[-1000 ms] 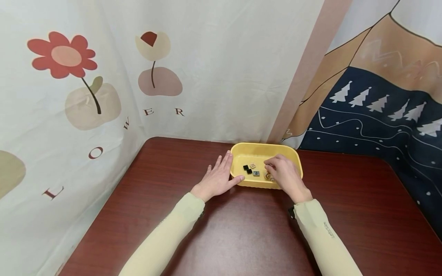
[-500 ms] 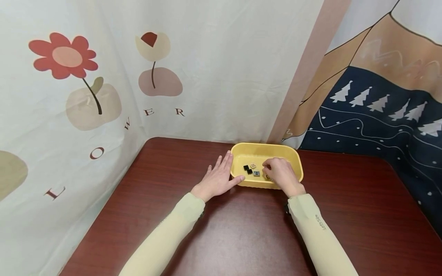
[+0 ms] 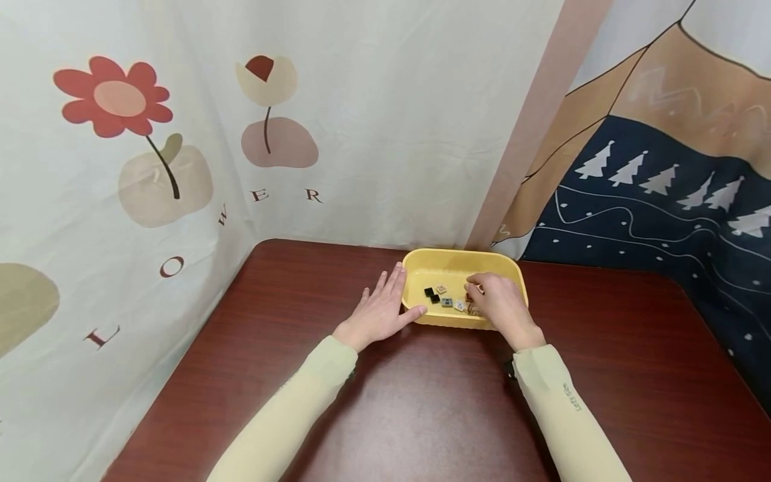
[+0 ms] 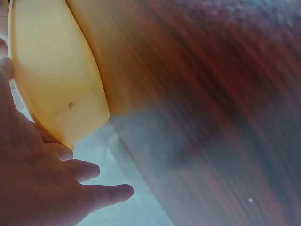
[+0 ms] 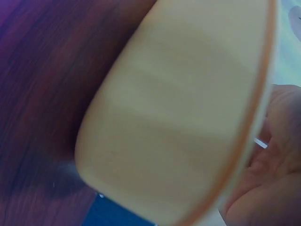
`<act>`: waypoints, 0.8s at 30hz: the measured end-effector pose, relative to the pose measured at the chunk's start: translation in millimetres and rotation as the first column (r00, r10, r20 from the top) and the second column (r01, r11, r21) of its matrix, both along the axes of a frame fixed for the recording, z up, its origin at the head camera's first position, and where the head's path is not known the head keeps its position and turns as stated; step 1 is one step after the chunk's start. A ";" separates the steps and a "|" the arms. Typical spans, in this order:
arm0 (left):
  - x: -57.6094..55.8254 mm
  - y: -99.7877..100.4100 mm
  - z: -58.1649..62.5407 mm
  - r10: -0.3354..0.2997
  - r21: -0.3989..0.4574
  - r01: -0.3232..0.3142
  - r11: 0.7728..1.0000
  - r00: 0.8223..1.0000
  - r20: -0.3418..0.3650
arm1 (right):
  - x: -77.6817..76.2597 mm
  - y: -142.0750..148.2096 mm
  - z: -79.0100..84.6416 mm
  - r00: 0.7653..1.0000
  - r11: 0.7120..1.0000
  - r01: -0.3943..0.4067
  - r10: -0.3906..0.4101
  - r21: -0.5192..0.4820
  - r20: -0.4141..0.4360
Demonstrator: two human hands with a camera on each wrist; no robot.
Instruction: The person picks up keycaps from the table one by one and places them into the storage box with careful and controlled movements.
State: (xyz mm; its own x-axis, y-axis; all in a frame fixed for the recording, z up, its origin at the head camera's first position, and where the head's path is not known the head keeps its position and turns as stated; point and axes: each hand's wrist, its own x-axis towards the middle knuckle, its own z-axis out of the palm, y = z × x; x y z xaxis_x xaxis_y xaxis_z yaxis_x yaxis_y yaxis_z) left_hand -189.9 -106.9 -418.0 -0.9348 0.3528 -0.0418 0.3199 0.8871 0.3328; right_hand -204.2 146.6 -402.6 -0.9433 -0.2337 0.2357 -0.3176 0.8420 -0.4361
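Note:
My left hand (image 3: pixel 381 314) rests against the left end of the yellow tray (image 3: pixel 446 255), fingers straight and spread, thumb over the front rim. Inside, two black square pieces (image 3: pixel 432 295), a cream one (image 3: pixel 441 289), a grey one (image 3: pixel 447 302) and a white one (image 3: pixel 459 306) lie on the bottom. My right hand (image 3: pixel 502 304) is over the tray's right part, fingers bent, with a small reddish-brown piece (image 3: pixel 468 297) at the fingertips. Below it lie brown-and-white pieces (image 3: pixel 473 310), partly hidden by the hand. In the right wrist view the tray's outer wall (image 5: pixel 174 108) covers the fingertips.
The tray stands near the back edge of a dark red-brown table (image 3: pixel 409 415). Behind it hangs a light curtain (image 3: pixel 385 134) with printed flowers; to the right is a navy panel (image 3: pixel 650 214) with printed trees.
The right hand dipped left and down in the tray, then moved back right and up. A white piece now lies beside the grey one. The left hand has stayed put.

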 end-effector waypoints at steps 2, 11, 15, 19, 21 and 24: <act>-0.7 -0.9 -1.4 0.001 0.007 -0.001 1.000 1.000 -0.004 | 5.7 2.6 2.4 0.999 1.000 0.012 -0.012 -0.008 -0.040; -3.8 -6.6 -4.8 0.015 0.030 -0.015 0.999 1.000 -0.008 | 30.5 9.1 12.5 0.992 0.999 0.028 -0.032 -0.039 -0.122; -3.6 -7.1 -6.7 0.025 0.038 -0.024 0.999 1.000 -0.013 | 39.8 16.4 10.0 0.985 0.999 0.027 -0.034 -0.042 -0.172; -3.2 -9.3 -9.9 0.033 0.071 -0.032 0.997 0.999 -0.008 | 46.3 25.1 2.3 0.980 0.998 0.032 -0.042 -0.052 -0.195; -2.5 -10.8 -10.6 0.038 0.095 -0.038 0.995 0.999 -0.002 | 48.5 30.2 -2.2 0.978 0.998 0.034 -0.044 -0.055 -0.206; -0.4 -13.3 -9.9 0.059 0.123 -0.057 0.991 0.998 -0.016 | 51.5 37.7 -7.9 0.973 0.998 0.048 -0.057 -0.046 -0.224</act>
